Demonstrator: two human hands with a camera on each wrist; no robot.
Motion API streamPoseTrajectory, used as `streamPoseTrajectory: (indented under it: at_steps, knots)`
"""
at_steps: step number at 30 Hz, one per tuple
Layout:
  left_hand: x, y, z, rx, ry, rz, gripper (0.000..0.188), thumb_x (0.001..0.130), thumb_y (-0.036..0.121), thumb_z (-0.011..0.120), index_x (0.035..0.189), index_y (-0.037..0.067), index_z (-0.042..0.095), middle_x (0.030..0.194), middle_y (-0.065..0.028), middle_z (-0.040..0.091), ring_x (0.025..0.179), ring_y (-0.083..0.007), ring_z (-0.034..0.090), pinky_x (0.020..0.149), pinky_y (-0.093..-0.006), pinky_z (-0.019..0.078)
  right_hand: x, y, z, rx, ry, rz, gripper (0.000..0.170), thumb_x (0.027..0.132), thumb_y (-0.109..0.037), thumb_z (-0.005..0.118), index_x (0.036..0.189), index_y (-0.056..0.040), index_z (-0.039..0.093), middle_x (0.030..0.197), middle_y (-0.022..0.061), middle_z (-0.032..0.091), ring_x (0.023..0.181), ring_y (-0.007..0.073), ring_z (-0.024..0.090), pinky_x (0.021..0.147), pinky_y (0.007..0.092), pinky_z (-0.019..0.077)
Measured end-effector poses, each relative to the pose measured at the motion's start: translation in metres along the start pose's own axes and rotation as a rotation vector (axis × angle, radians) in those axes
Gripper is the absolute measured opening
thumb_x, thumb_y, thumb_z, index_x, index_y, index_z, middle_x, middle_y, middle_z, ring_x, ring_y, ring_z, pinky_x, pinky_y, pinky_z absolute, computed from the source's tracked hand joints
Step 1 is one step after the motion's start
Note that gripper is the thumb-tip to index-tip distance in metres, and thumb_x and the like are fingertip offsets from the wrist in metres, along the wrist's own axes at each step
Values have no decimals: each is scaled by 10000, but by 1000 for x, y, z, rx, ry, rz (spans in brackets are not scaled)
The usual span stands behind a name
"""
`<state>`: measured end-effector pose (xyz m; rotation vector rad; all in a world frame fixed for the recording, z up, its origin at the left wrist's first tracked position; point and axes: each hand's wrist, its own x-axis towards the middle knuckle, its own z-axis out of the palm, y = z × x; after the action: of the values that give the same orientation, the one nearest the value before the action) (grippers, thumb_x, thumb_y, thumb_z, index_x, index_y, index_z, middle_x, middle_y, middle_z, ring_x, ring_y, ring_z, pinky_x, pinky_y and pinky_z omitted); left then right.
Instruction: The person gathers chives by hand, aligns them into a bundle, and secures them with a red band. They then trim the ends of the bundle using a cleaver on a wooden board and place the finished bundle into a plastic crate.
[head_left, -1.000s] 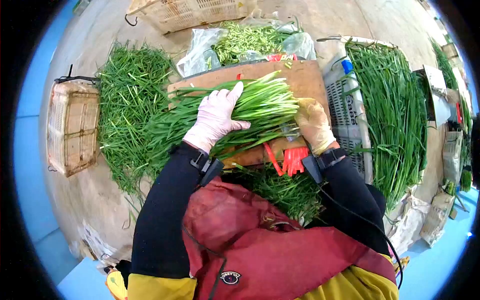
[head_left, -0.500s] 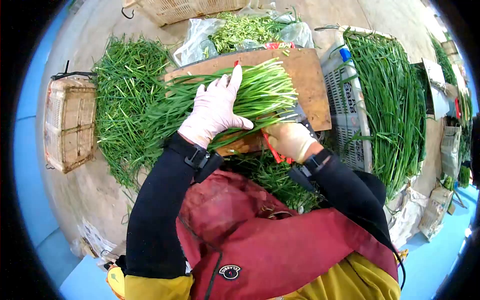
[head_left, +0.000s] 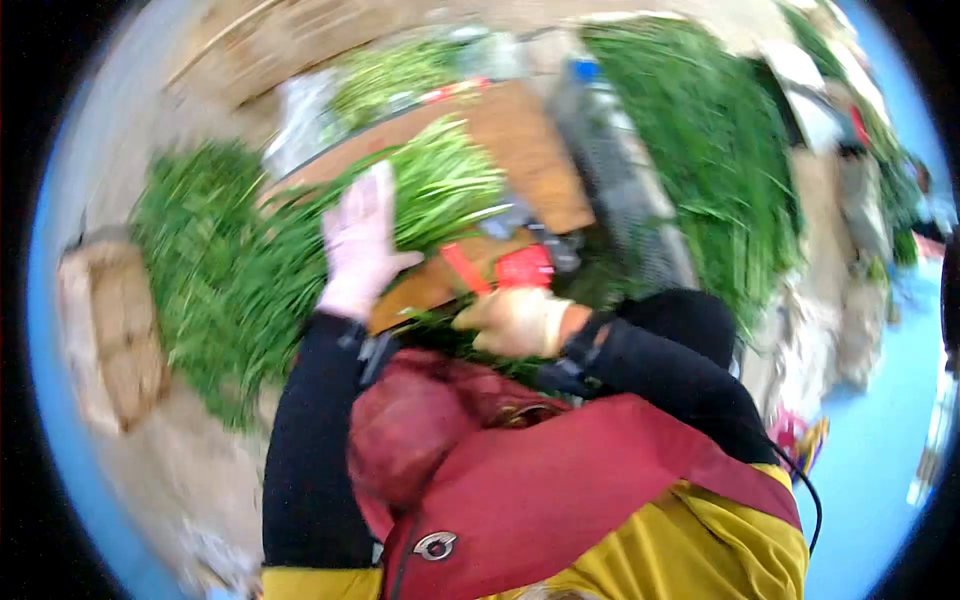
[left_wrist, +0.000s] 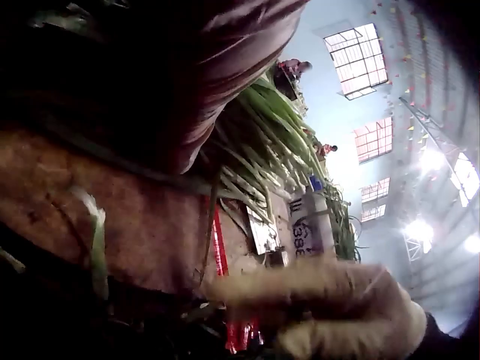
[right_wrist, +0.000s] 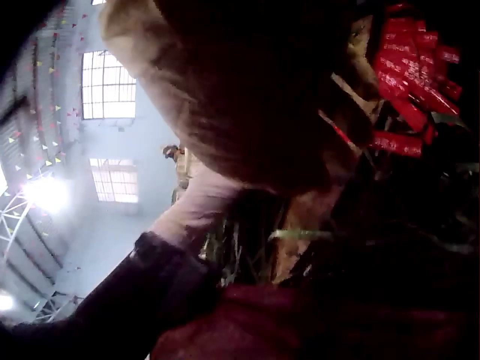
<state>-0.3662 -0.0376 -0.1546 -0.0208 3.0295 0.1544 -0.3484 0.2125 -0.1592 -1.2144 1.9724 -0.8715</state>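
A thick bunch of long green stalks, like garlic chives (head_left: 450, 175), lies across a brown wooden board (head_left: 530, 130), pale ends to the right. My gloved left hand (head_left: 360, 240) rests on the bunch with straight fingers and the thumb spread. My gloved right hand (head_left: 515, 322) is low at the board's front edge, fingertips right by the lower end of a red strip (head_left: 465, 268) that runs out from under the stalks. I cannot tell whether it pinches the strip. Beside it lie several more red strips (right_wrist: 409, 67). A knife (head_left: 515, 215) lies by the cut ends.
A crate full of long green stalks (head_left: 690, 150) stands on the right. Loose leaves (head_left: 200, 270) are heaped on the floor at left, near a pale crate (head_left: 120, 330). Behind the board, a plastic bag (head_left: 300, 120) holds short cut pieces (head_left: 395, 75).
My right hand has moved from the cut ends down toward my body, past the board's front edge. My left hand stays on the bunch. The head view has swung round and is blurred.
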Motion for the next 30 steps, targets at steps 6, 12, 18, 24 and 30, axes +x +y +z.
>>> streamPoseTrajectory:
  at_steps: [6, 12, 18, 24, 30]
  knots:
    - [0, 16, -5, -78, -4, -45, 1364, 502, 324, 915, 1553, 126, 69, 1552, -138, 267, 1425, -309, 264, 1118, -536, 228, -83, -62, -80, 192, 552, 42, 352, 827, -166, 628, 1162, -57, 633, 1028, 188, 666, 971, 344, 641, 869, 410, 506]
    - [10, -2, -20, -216, -46, 25, 1196, 639, 536, 808, 1544, 100, 159, 1539, -164, 319, 1396, -340, 338, 1100, -506, 289, -253, 24, -123, -237, 1203, 398, 487, 839, -258, 688, 1255, -31, 579, 1153, 213, 633, 1084, 361, 595, 952, 420, 467]
    - [24, 2, -20, -258, 18, 132, 1078, 749, 485, 757, 1541, 69, 154, 1547, -174, 303, 1403, -336, 333, 1113, -453, 297, -309, 57, -131, -427, 829, 1238, 1228, 658, -622, 767, 1551, -117, 93, 1561, 264, 185, 1444, 427, 184, 1152, 538, 186]
    - [28, 9, -29, -42, -10, 107, 1045, 794, 524, 704, 1539, 52, 143, 1550, -209, 269, 1425, -357, 274, 1139, -426, 269, -369, 134, -155, -55, 889, 1339, 1215, 667, -416, 812, 1554, -101, 43, 1566, 249, 190, 1442, 389, 234, 1159, 420, 256]
    - [25, 15, -34, -149, 47, 113, 935, 869, 459, 655, 1525, 9, 163, 1546, -219, 266, 1424, -368, 262, 1168, -414, 220, -379, 145, -171, -33, 737, 1327, 951, 758, -199, 667, 1506, 51, 136, 1336, 301, 509, 1231, 372, 527, 1011, 362, 454]
